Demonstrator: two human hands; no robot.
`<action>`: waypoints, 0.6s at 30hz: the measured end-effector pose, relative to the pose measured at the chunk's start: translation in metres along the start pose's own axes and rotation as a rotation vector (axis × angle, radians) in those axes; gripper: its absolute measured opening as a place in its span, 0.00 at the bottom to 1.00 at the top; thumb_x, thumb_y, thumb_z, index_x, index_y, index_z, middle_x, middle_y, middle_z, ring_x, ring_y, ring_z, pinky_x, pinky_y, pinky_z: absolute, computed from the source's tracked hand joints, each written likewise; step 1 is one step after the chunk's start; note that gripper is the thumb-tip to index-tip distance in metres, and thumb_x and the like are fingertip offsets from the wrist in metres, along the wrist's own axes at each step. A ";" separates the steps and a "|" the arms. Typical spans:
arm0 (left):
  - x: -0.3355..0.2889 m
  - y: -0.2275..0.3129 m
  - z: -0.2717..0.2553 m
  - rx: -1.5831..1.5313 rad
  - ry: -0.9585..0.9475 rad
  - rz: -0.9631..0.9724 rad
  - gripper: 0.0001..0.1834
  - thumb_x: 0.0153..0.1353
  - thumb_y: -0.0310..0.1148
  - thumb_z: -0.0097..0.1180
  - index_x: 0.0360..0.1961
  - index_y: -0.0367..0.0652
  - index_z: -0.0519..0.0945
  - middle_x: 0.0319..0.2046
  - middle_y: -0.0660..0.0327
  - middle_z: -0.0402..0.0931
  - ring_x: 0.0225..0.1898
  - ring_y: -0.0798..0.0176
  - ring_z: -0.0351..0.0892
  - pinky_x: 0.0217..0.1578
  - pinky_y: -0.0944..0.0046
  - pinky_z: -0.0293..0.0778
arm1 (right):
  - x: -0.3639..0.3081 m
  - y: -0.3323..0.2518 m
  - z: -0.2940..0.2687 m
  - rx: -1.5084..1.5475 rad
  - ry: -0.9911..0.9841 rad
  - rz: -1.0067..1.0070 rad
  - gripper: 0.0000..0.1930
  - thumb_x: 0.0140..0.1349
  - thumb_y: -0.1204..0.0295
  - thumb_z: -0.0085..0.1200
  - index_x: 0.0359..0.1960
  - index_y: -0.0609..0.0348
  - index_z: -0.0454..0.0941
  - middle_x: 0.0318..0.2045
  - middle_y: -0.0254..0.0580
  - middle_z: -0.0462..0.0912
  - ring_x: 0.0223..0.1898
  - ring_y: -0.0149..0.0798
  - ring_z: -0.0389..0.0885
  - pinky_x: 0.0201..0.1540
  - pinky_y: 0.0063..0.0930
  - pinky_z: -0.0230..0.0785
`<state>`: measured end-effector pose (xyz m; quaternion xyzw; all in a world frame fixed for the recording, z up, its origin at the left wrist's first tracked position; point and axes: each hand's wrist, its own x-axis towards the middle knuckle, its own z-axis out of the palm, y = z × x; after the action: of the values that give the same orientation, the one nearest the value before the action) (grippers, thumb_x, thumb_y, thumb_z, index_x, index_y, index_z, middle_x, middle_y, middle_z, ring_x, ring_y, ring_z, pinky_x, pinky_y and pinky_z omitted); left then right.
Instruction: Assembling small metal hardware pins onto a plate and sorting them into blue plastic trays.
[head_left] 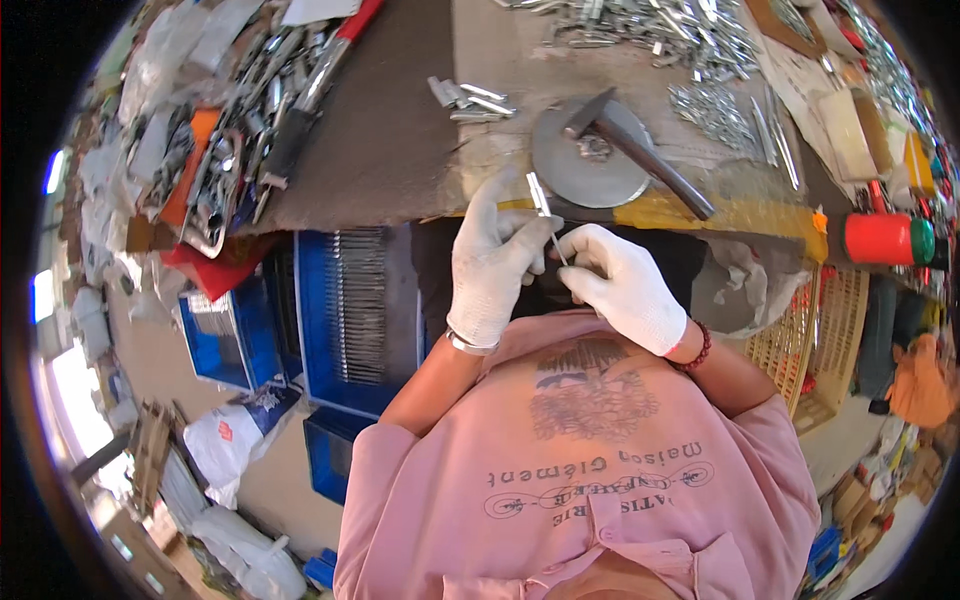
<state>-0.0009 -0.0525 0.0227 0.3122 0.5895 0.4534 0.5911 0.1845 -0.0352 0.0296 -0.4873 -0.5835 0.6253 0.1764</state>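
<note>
Both hands wear white gloves and meet in front of my chest at the bench's near edge. My left hand [490, 268] pinches a short silver metal tube [539, 194] between thumb and fingers, its far end sticking up past them. A thin metal rod [559, 248] runs from the tube toward my right hand [628, 292], whose curled fingertips are closed around its near end. Whether rod and tube are joined is hidden by the left fingers. Just beyond, a hammer [650, 165] lies across a round grey metal disc [556, 160]. Several similar silver pieces [478, 101] lie beyond my left hand.
A heap of silver metal pieces [690, 35] and a pile of smaller parts [712, 112] cover the far right bench. Tools [225, 165] crowd the left. Below stand a blue crate [310, 330] with rows of metal rods and a yellow basket [835, 345]. A red can [880, 238] stands right.
</note>
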 end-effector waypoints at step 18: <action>0.053 -0.217 -0.293 -0.050 1.052 -0.069 0.29 0.56 0.35 0.72 0.58 0.34 0.82 0.45 0.52 0.87 0.41 0.60 0.88 0.44 0.62 0.82 | 0.027 0.005 -0.032 0.174 0.222 -0.229 0.26 0.71 0.84 0.43 0.71 0.65 0.71 0.34 0.37 0.79 0.23 0.21 0.70 0.29 0.16 0.68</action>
<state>-0.2574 -0.1389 -0.2271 0.0086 0.8055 0.5430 0.2371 0.1993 0.0028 0.0191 -0.4667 -0.5559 0.5916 0.3511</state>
